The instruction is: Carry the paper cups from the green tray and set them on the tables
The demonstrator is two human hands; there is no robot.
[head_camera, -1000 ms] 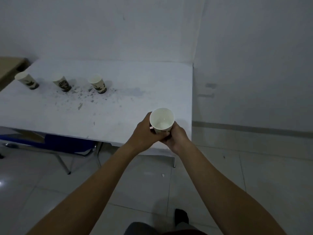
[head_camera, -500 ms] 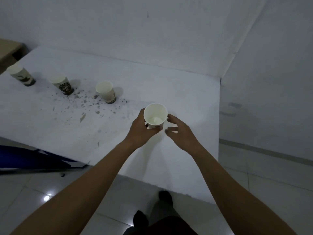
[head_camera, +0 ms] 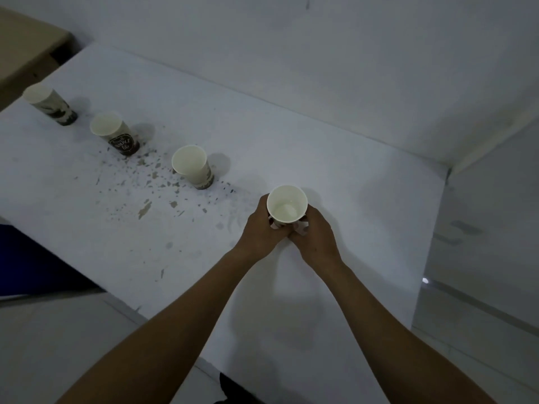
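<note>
White walls (head_camera: 291,53) close off a corner behind a white table (head_camera: 335,301), and the tabletop spreads out under both my forearms. Both my hands are wrapped around one paper cup (head_camera: 287,204). My left hand (head_camera: 261,228) grips its left side, with the fingers curled around the far side and out of sight. My right hand (head_camera: 316,237) grips the right side, and the two thumbs meet in front, just below the rim. The cup stands upright with its mouth open toward me; its inside is pale and bare. A bit of printed pattern shows on the cup wall between my fingers. My hands hide its base, so I cannot tell whether it rests on the tabletop or hangs just above it.

Off to the left of my left hand and farther from me, three more paper cups stand upright on the same table in a slanting row. The nearest cup (head_camera: 192,167) is near my left knuckles but not touching them. The middle cup (head_camera: 116,135) has a dark printed band, and the farthest cup (head_camera: 49,104) stands near the table's left end. Dark flecks (head_camera: 145,182) of chipped surface are scattered across the tabletop between my left hand and those cups. Beyond the farthest cup, a tan tabletop (head_camera: 26,45) shows at the upper left. Below my left forearm lies pale tiled floor (head_camera: 58,345), with something blue (head_camera: 29,263) tucked under the table edge.
</note>
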